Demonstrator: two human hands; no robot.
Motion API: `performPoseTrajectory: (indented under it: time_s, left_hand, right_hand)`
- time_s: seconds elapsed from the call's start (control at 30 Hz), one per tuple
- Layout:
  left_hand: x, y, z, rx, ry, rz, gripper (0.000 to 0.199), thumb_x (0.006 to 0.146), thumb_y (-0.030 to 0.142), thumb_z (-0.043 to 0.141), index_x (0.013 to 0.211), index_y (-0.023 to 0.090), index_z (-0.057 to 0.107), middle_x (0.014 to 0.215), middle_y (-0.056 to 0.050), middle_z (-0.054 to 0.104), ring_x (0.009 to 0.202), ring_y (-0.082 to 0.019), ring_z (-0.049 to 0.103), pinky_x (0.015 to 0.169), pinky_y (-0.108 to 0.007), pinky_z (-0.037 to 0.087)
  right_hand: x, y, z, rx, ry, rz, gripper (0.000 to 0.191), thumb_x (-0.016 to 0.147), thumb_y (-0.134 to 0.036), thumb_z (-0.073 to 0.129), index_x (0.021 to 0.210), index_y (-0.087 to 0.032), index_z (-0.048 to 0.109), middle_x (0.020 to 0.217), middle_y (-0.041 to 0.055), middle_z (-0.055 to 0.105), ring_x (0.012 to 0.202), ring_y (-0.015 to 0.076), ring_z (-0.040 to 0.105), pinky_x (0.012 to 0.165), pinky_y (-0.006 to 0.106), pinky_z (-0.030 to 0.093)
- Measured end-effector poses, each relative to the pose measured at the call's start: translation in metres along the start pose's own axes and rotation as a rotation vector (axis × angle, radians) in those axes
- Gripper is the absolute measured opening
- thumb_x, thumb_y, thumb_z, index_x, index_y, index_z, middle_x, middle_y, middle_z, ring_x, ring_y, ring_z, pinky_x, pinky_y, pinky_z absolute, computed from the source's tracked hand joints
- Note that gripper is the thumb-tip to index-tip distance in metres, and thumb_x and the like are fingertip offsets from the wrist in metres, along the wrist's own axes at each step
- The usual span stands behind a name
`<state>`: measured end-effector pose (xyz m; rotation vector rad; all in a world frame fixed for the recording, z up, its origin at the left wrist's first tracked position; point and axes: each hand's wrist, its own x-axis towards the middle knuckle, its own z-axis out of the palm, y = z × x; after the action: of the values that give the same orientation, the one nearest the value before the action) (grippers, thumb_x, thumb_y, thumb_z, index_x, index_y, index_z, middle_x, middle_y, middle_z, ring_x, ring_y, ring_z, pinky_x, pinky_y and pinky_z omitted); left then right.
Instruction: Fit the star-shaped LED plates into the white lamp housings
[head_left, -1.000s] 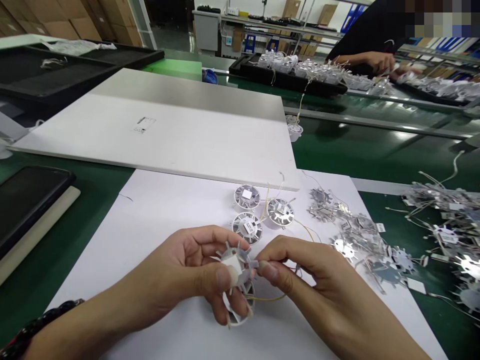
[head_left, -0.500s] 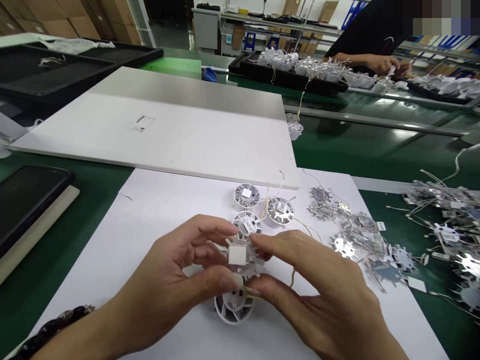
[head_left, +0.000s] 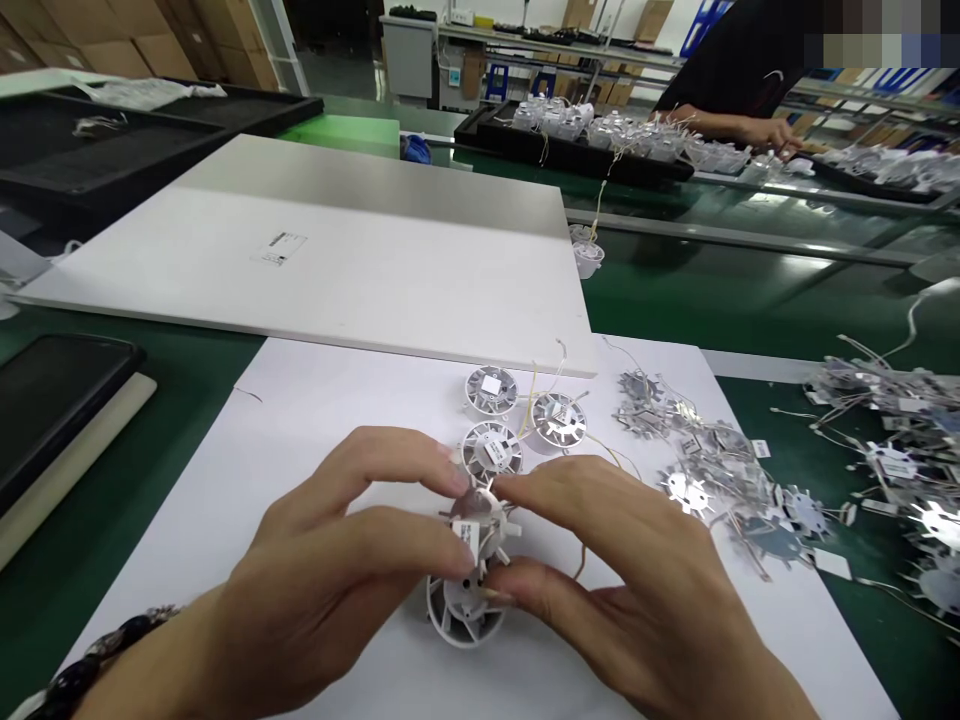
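A shiny metal plate with tabs around its rim (head_left: 491, 525) is tilted between my two hands, over a white round housing (head_left: 466, 628) on the white sheet. My left hand (head_left: 330, 570) pinches its left side, a finger pressing by a small white block with print (head_left: 466, 538). My right hand (head_left: 630, 560) curls around the other side, index finger at the top and thumb low near a thin wire. Just beyond my fingertips, three white round housings with metal plates in them, such as the nearest one (head_left: 491, 452), stand close together with loose wires.
Loose tabbed metal plates with wires (head_left: 720, 460) lie to the right, with another heap (head_left: 900, 450) farther right. A large white board (head_left: 337, 250) spans the back left. At left lies a black flat device (head_left: 60, 410). Across the bench, a co-worker's hand (head_left: 772, 135) is near black trays (head_left: 585, 155).
The metal plate has turned and tilted, so its white block now sits lower left with print showing. My left fingers have shifted over the block. The co-worker's hands have moved slightly.
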<state>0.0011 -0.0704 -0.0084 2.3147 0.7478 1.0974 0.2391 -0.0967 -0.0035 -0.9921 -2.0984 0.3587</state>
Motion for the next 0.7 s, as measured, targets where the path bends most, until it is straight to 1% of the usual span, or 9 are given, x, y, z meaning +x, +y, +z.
performPoseTrajectory:
  time_s: [0.03,0.1,0.2,0.27,0.37,0.43,0.5,0.6,0.7]
  left_hand:
    - [0.0013,-0.0006,-0.0023,0.025,-0.015,0.023,0.04,0.093,-0.01,0.056,0.107,0.026,0.068,0.119,0.002,0.067,0.115,-0.006,0.068,0.108,-0.009,0.051]
    - [0.0024,-0.0021,-0.0055,0.052,-0.009,0.048,0.037,0.094,-0.008,0.059,0.107,0.025,0.068,0.117,0.001,0.069,0.113,-0.008,0.069,0.105,-0.012,0.054]
    - [0.0013,-0.0035,-0.0075,0.038,0.007,0.098,0.025,0.096,0.0,0.067,0.108,0.022,0.069,0.104,-0.001,0.073,0.1,-0.013,0.072,0.098,-0.021,0.06]
    - [0.0002,-0.0033,-0.0075,0.046,0.001,0.115,0.016,0.099,0.006,0.071,0.105,0.021,0.07,0.096,0.0,0.076,0.093,-0.014,0.074,0.093,-0.023,0.061]
    - [-0.0003,-0.0017,-0.0058,0.048,-0.03,0.044,0.009,0.102,0.016,0.078,0.103,0.024,0.074,0.097,0.0,0.08,0.091,-0.015,0.076,0.091,-0.023,0.061]
    - [0.0005,-0.0002,-0.0039,-0.021,-0.035,-0.046,0.01,0.1,0.02,0.081,0.103,0.028,0.076,0.099,0.001,0.083,0.091,-0.017,0.078,0.092,-0.026,0.062]
    - [0.0017,0.0012,-0.0021,-0.092,-0.008,-0.116,0.013,0.099,0.018,0.08,0.101,0.031,0.077,0.1,0.001,0.084,0.09,-0.018,0.079,0.091,-0.027,0.063]
    - [0.0026,0.0026,-0.0006,-0.118,0.051,-0.144,0.023,0.095,0.01,0.078,0.1,0.032,0.079,0.103,0.001,0.086,0.089,-0.019,0.08,0.09,-0.028,0.064]
    - [0.0011,0.0028,-0.0008,-0.116,0.083,-0.15,0.033,0.089,0.003,0.077,0.099,0.034,0.082,0.102,0.003,0.087,0.086,-0.02,0.08,0.091,-0.03,0.065]
  right_hand:
    - [0.0007,-0.0007,0.0001,0.006,-0.005,0.002,0.019,0.116,-0.034,0.068,0.113,-0.015,0.069,0.1,0.0033,0.083,0.087,0.0172,0.079,0.08,0.028,0.06]
    - [0.0015,-0.0017,0.0,-0.003,0.008,0.0,0.018,0.116,-0.032,0.066,0.108,-0.016,0.069,0.098,0.0045,0.083,0.086,0.0188,0.08,0.083,0.029,0.062]
    - [0.0012,-0.0016,-0.0005,-0.041,0.042,-0.002,0.014,0.116,-0.027,0.066,0.116,-0.013,0.07,0.097,0.0055,0.084,0.083,0.0185,0.079,0.086,0.03,0.063]
    - [0.0006,-0.0006,-0.0008,-0.065,0.048,-0.008,0.014,0.114,-0.025,0.066,0.119,-0.012,0.07,0.097,0.0061,0.084,0.08,0.0191,0.079,0.084,0.031,0.064]
    - [0.0006,0.0012,-0.0003,-0.073,0.057,-0.033,0.008,0.111,-0.02,0.068,0.116,-0.014,0.071,0.094,0.0055,0.083,0.077,0.0206,0.078,0.079,0.033,0.065]
    - [0.0013,0.0019,0.0004,-0.065,0.072,-0.043,0.007,0.108,-0.016,0.07,0.115,-0.014,0.072,0.093,0.0052,0.083,0.078,0.0212,0.079,0.079,0.033,0.066]
    - [0.0024,0.0021,0.001,-0.065,0.083,-0.047,0.008,0.107,-0.015,0.071,0.115,-0.016,0.073,0.095,0.0053,0.084,0.082,0.0221,0.081,0.082,0.034,0.068]
    - [0.0034,0.0014,0.0013,-0.076,0.079,-0.049,0.008,0.109,-0.016,0.07,0.115,-0.018,0.074,0.097,0.005,0.085,0.087,0.023,0.083,0.087,0.034,0.069]
    - [0.0029,0.0007,0.0015,-0.081,0.073,-0.051,0.006,0.11,-0.018,0.07,0.114,-0.016,0.073,0.098,0.0067,0.085,0.089,0.023,0.084,0.089,0.032,0.069]
